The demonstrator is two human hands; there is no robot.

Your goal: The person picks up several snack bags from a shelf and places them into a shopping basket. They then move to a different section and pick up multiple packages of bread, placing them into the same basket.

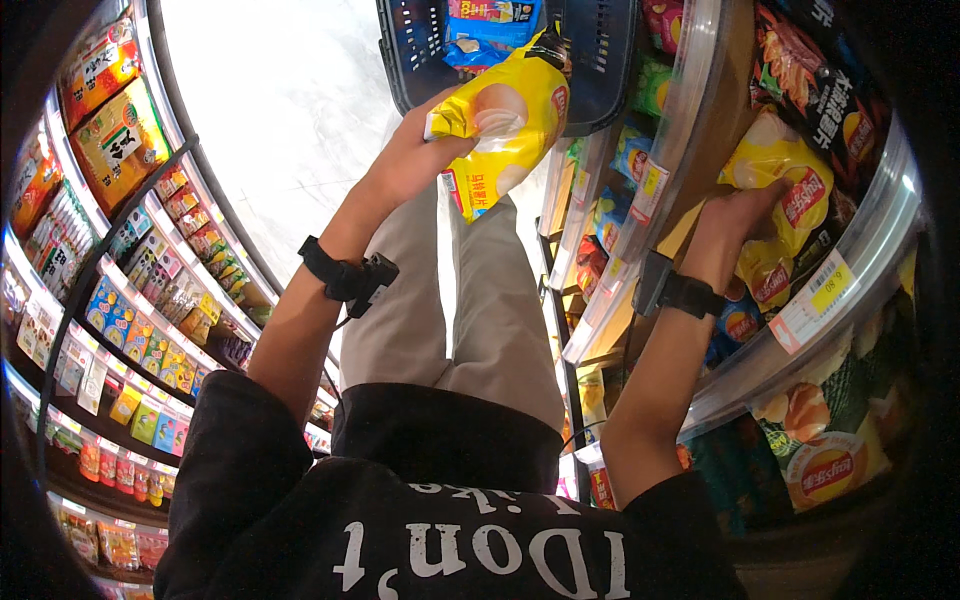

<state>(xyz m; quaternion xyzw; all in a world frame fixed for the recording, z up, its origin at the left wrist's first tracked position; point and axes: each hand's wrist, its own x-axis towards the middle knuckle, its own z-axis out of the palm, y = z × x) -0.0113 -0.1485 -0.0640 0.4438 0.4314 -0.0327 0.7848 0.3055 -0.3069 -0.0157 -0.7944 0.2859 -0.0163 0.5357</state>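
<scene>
My left hand [420, 154] grips a yellow Lay's potato chip bag [514, 112] by its edge, in front of my legs and partly over a dark plastic shopping basket [394, 82]. Something black shows at the bag's far end; I cannot tell what it is. A blue snack packet [491, 26] lies in the basket. At the shelf on the right, my right hand [742, 210] has its thumb over another yellow Lay's bag [784, 161]; its other fingers are mostly hidden. Below that bag sits a further yellow bag [765, 274].
A clear shelf lip [847, 240] with a price tag [814, 300] runs before the right-hand bags. Black chip bags [825, 97] stand behind. A green chip bag [825, 442] is lower right. Shelves of packaged food [120, 150] curve along the left, beside a pale floor [277, 97].
</scene>
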